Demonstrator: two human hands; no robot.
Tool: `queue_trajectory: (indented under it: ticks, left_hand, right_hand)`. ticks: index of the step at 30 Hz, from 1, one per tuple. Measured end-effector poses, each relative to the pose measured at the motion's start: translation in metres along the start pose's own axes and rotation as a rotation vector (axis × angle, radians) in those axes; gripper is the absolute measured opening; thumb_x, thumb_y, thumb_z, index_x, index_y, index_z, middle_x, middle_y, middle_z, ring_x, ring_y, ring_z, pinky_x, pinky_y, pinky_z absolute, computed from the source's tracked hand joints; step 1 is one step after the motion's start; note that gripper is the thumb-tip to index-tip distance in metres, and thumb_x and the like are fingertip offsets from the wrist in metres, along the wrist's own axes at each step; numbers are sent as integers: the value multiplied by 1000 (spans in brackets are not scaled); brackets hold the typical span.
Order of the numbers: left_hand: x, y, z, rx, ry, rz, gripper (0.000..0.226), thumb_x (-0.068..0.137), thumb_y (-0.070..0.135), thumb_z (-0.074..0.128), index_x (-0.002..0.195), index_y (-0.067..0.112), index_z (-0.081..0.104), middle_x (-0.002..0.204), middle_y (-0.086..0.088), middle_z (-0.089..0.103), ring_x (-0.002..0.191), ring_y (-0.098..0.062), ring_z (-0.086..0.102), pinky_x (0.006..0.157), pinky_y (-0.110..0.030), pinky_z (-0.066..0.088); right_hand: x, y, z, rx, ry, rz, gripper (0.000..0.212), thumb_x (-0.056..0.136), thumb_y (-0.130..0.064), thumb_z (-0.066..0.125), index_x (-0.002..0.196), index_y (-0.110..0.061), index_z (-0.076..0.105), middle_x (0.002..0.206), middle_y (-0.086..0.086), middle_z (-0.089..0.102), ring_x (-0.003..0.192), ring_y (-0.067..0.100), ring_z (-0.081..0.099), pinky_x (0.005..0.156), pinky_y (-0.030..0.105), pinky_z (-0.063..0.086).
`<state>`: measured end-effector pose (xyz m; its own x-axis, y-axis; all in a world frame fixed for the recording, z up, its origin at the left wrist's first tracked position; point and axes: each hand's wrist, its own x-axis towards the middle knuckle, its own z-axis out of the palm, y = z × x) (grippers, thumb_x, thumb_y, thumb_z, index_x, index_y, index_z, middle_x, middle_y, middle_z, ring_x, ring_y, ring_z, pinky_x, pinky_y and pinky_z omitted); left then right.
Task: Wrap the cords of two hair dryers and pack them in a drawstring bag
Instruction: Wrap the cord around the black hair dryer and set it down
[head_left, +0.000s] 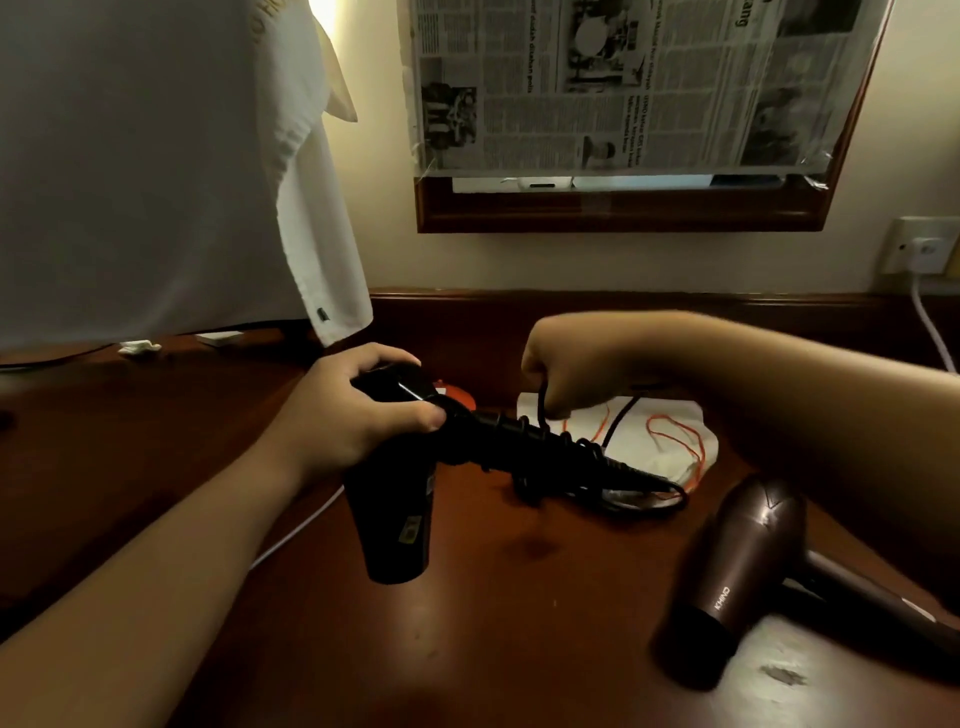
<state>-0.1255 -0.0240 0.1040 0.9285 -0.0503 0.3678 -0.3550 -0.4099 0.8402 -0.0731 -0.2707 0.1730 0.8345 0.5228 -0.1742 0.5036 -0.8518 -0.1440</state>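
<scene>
The black dryer (400, 499) is held by the left hand (358, 410) while its cord (540, 441) is half wound by the right hand (561, 374); the brown dryer (727, 587) and bag (660, 441) are left untouched.

bag (670, 441) behind held dryer (400, 514), second dryer (737, 577) right on desk (519, 623)

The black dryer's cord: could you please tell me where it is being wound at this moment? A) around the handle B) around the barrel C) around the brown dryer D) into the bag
A: the left hand holds the black dryer by its body while the right hand loops the cord in coils along the handle.
</scene>
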Motion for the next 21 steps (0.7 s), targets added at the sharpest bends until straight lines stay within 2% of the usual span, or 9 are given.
queue_trajectory:
  ticks: [3, 6, 9, 11, 12, 14, 18, 19, 21]
  left_hand:
    - [4, -7, 1, 187, 140, -22, 69, 47, 59, 84, 110, 35, 70, 99, 8, 72, 84, -11, 72, 68, -25, 56]
    - [10, -16, -5, 219, 330, -37, 69, 46, 65, 78, 107, 34, 68, 100, 11, 70, 90, -11, 68, 71, -30, 55]
    - [16, -20, -9, 25, 474, -51, 53, 53, 54, 84, 100, 35, 69, 99, 6, 72, 91, -19, 72, 75, -38, 61]
    - [19, -17, -8, -123, 507, -54, 35, 67, 32, 91, 95, 31, 70, 96, 2, 73, 86, -18, 74, 65, -28, 59]
    - [20, -15, -6, -167, 492, -50, 30, 72, 24, 90, 94, 29, 71, 93, 2, 74, 80, -13, 74, 61, -22, 57]
    - [21, -11, -4, -253, 415, -42, 33, 65, 25, 91, 93, 23, 74, 88, 2, 75, 73, -6, 74, 60, -19, 55]
    - [13, -6, -7, -335, 172, -4, 67, 53, 38, 85, 112, 8, 73, 98, -12, 75, 85, -21, 75, 70, -27, 59]
    - [10, -7, -8, -324, 122, 2, 68, 54, 38, 85, 116, 10, 72, 101, -14, 75, 89, -25, 76, 73, -30, 59]
    - [5, -6, -9, -282, 48, 21, 65, 56, 38, 86, 117, 18, 73, 106, -14, 75, 94, -29, 76, 77, -34, 59]
  right_hand:
    - [-16, -7, -21, 52, -84, 24, 18, 89, -22, 74, 76, -11, 67, 61, 1, 55, 56, 19, 50, 51, 29, 41]
    - [-33, -12, -23, 336, -86, 32, 28, 101, -30, 60, 88, -8, 68, 59, 0, 52, 49, 14, 47, 51, 29, 41]
    - [-43, -17, 0, 574, -119, 13, 20, 104, -19, 54, 108, -2, 64, 66, 5, 53, 50, 15, 49, 51, 30, 44]
    - [-44, -21, 21, 589, -124, -35, 19, 105, -17, 53, 114, -2, 59, 68, 7, 55, 52, 17, 53, 55, 31, 48]
    - [-41, -21, 31, 566, -110, -67, 19, 106, -17, 51, 116, -3, 58, 69, 7, 56, 54, 17, 55, 57, 31, 49]
    - [-35, -20, 43, 591, -74, -127, 23, 108, -19, 46, 120, -3, 58, 70, 6, 57, 60, 18, 55, 62, 28, 47]
    - [-9, 5, 46, 420, -20, -89, 38, 106, -40, 47, 119, -10, 66, 76, -5, 58, 77, 15, 62, 69, 25, 45]
    - [-2, 12, 43, 350, 4, -82, 37, 104, -38, 52, 115, -8, 69, 75, -7, 58, 76, 11, 65, 66, 23, 45]
    - [2, 18, 28, 232, 46, -108, 22, 100, -19, 60, 98, -1, 74, 66, -5, 59, 55, -1, 56, 57, 18, 42]
